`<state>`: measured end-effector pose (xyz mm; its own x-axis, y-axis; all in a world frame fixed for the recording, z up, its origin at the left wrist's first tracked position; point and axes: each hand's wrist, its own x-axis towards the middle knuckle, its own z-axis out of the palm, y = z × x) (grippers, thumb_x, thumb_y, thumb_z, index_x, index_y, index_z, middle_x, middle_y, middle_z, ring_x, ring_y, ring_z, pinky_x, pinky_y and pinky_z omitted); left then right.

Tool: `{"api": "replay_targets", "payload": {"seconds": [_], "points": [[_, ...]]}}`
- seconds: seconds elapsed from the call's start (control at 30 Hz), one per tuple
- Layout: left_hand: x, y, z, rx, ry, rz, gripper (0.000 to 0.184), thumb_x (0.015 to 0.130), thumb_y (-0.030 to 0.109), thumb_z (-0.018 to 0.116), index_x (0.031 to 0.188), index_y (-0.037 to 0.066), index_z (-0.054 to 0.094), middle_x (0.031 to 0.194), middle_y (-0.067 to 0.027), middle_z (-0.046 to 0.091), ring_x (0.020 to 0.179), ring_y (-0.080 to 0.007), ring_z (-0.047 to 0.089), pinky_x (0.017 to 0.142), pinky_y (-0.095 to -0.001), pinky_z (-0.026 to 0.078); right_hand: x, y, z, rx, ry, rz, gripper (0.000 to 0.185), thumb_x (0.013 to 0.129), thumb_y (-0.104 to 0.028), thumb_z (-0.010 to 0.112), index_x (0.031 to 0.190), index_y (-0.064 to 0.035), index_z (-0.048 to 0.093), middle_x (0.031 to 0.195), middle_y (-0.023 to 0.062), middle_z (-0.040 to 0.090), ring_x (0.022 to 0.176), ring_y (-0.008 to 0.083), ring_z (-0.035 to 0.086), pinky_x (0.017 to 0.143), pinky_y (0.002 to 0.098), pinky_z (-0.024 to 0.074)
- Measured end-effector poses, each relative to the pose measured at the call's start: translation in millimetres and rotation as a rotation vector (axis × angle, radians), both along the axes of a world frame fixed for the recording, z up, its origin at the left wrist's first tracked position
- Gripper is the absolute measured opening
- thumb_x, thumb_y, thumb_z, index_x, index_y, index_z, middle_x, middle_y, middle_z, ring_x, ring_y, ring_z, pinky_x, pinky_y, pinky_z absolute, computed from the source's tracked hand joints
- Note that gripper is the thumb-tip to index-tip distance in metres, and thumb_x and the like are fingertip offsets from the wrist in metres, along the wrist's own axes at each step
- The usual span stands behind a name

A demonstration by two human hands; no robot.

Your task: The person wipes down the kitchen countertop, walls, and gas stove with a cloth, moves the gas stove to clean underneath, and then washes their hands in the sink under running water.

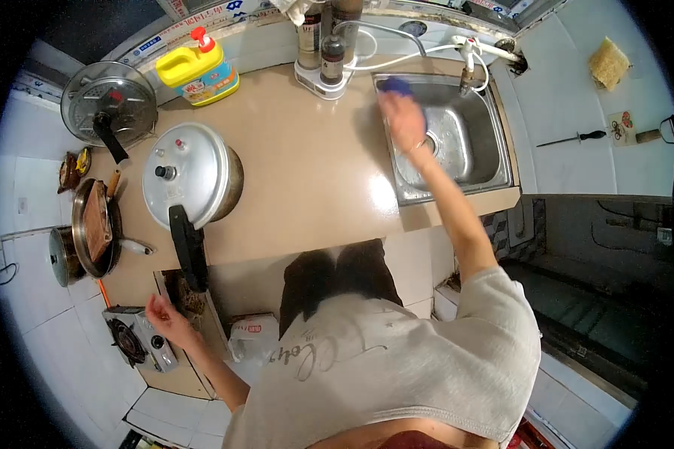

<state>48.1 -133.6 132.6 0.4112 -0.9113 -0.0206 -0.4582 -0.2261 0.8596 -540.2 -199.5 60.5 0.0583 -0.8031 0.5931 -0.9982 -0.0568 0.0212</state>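
My right hand [403, 122] is over the left side of the steel sink [468, 135], slightly smeared by motion. It is closed on a blue cloth [398, 85], part of which shows beyond my fingertips and the rest is hidden under the hand. On the other side, my left hand [166, 320] is held in the air near the gas stove [146, 340], fingers loosely apart and nothing in them. Between my hands and further back, a pressure cooker [191, 172] with a black handle stands on the beige counter [307, 165], its lid on.
A yellow detergent jug [202, 73] with a red pump stands at the back. Bottles on a white rack [322, 86] are left of the faucet [468, 71]. At left are a glass lid [108, 105] and a frying pan [82, 247]. A sponge [609, 63] hangs on the right wall.
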Motion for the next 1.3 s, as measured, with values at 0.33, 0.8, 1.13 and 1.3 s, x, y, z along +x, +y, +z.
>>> {"api": "replay_targets", "payload": {"seconds": [0.33, 0.8, 1.13, 1.3], "points": [[-312.3, -176.2, 13.4, -0.393, 0.434, -0.704, 0.035, 0.081, -0.003, 0.052, 0.116, 0.0, 0.048, 0.113, -0.0079, 0.053, 0.107, -0.0157, 0.051, 0.086, -0.0283, 0.043, 186.9, 15.5, -41.4, 0.36, -0.121, 0.519, 0.037, 0.078, -0.013, 0.05, 0.111, 0.0015, 0.055, 0.121, 0.0077, 0.052, 0.096, 0.0161, 0.048, 0.078, 0.0285, 0.0371], [-461.2, -317.1, -15.8, -0.232, 0.386, -0.876, 0.022, 0.072, 0.015, 0.075, 0.083, 0.001, 0.062, 0.079, -0.001, 0.064, 0.071, -0.0097, 0.057, 0.068, -0.023, 0.046, 161.2, -184.9, -79.7, 0.314, -0.479, 0.32, 0.027, 0.079, -0.014, 0.049, 0.103, -0.0051, 0.057, 0.106, 0.0123, 0.057, 0.099, 0.025, 0.051, 0.085, 0.035, 0.0391], [-490.1, -292.4, -15.1, -0.304, 0.877, -0.482, 0.052, 0.066, -0.004, 0.071, 0.112, -0.005, 0.048, 0.102, -0.0136, 0.06, 0.089, -0.0186, 0.059, 0.081, -0.0303, 0.047, 137.4, -250.4, -82.3, 0.327, -0.885, 0.172, 0.026, 0.082, -0.015, 0.046, 0.104, -0.0069, 0.058, 0.104, 0.0123, 0.059, 0.097, 0.0238, 0.054, 0.085, 0.0342, 0.0393], [-477.1, -296.6, 27.6, -0.506, 0.908, -0.496, 0.041, 0.064, -0.012, 0.065, 0.103, -0.005, 0.055, 0.092, -0.0127, 0.064, 0.08, -0.0204, 0.063, 0.076, -0.0308, 0.051, 116.0, -229.9, -77.6, 0.242, -0.983, 0.146, 0.026, 0.082, -0.015, 0.046, 0.104, -0.0074, 0.058, 0.103, 0.0123, 0.06, 0.097, 0.0241, 0.055, 0.086, 0.0345, 0.0392]]}}
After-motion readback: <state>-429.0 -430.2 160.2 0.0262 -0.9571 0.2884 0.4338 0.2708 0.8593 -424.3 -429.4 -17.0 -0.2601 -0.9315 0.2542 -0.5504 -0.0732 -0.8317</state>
